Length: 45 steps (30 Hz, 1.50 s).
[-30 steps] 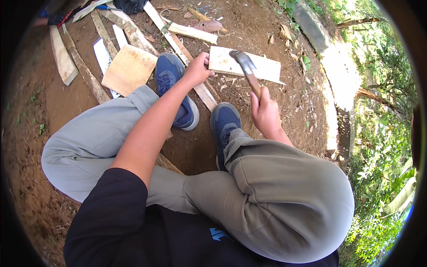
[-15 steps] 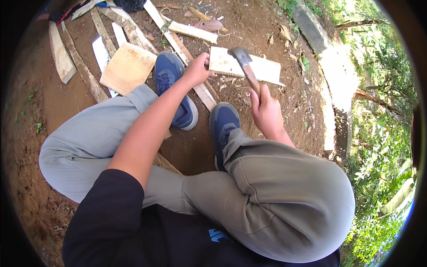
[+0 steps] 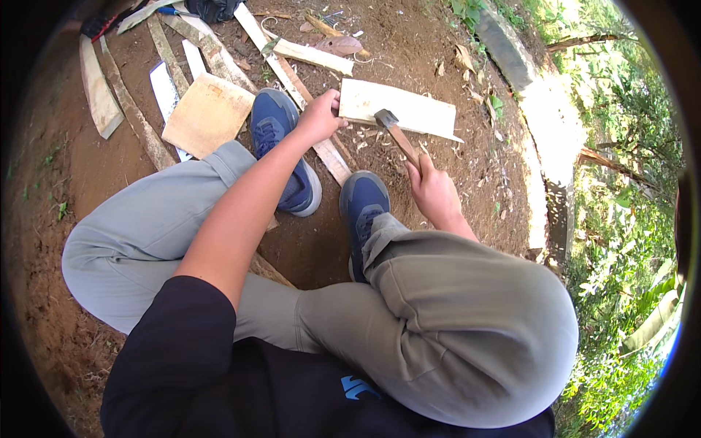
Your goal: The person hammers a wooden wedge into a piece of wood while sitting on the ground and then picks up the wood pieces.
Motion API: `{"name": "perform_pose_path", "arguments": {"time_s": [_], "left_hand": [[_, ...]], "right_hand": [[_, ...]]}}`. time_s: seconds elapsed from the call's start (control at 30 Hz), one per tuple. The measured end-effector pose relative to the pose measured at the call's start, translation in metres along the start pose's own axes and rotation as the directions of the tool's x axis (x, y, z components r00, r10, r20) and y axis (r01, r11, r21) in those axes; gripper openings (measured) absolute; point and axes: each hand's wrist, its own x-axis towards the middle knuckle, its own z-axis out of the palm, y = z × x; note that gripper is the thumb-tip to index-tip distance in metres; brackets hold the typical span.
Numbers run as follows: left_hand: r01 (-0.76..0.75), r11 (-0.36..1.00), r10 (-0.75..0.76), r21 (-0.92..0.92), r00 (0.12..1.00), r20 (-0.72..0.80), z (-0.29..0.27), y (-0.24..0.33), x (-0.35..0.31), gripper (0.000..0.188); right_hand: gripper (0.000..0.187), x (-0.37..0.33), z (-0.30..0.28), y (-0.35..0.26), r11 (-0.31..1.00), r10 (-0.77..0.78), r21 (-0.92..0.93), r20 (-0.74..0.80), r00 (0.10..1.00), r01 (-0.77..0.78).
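My left hand [image 3: 320, 117] is closed round the left end of a pale wooden board [image 3: 401, 104], whose broad face shows. In my right hand [image 3: 434, 191] is a hammer [image 3: 404, 144], its wooden handle slanting up and left to a dark metal head. The head lies at the board's near edge in the picture; whether it touches the wood, I cannot tell. Some of my left fingers are hidden behind the board's end.
My blue shoes [image 3: 274, 124] stand on brown soil strewn with shavings. A square wooden piece [image 3: 208, 114], a long plank [image 3: 332, 162] and several rough strips lie at the left and far side. A concrete block [image 3: 505, 50] and green plants [image 3: 621, 241] line the right.
The hammer head has dropped from over the board's face to its near edge. My left hand still grips the board, whose face is tilted a little more into view.
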Motion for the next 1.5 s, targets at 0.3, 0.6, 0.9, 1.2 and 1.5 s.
{"name": "perform_pose_path", "arguments": {"time_s": [0.3, 0.6, 0.9, 1.2, 1.5], "left_hand": [[0.014, 0.997, -0.015, 0.078, 1.0, 0.01, -0.001, 0.014, -0.008, 0.048], [0.009, 0.999, -0.011, 0.036, 0.999, 0.031, -0.004, 0.015, -0.006, 0.052], [0.037, 0.998, -0.04, 0.056, 0.998, 0.05, -0.002, 0.018, -0.004, 0.053], [-0.021, 0.995, 0.019, 0.096, 1.0, 0.022, -0.002, 0.014, -0.005, 0.051], [-0.005, 0.995, 0.001, 0.102, 0.999, 0.044, 0.001, 0.011, -0.005, 0.051]], "right_hand": [[0.031, 0.019, -0.013, -0.02, 0.991, -0.021, 0.132, -0.018, 1.0, 0.023], [0.027, 0.018, -0.003, -0.017, 0.997, -0.073, 0.034, -0.019, 0.997, 0.074], [0.03, 0.006, 0.004, 0.011, 0.995, 0.051, 0.09, -0.032, 0.998, -0.048], [0.029, 0.007, 0.001, -0.013, 0.992, 0.002, 0.13, -0.062, 0.998, 0.006], [0.029, 0.009, 0.009, -0.006, 0.998, 0.002, 0.06, 0.013, 1.0, -0.003]]}}
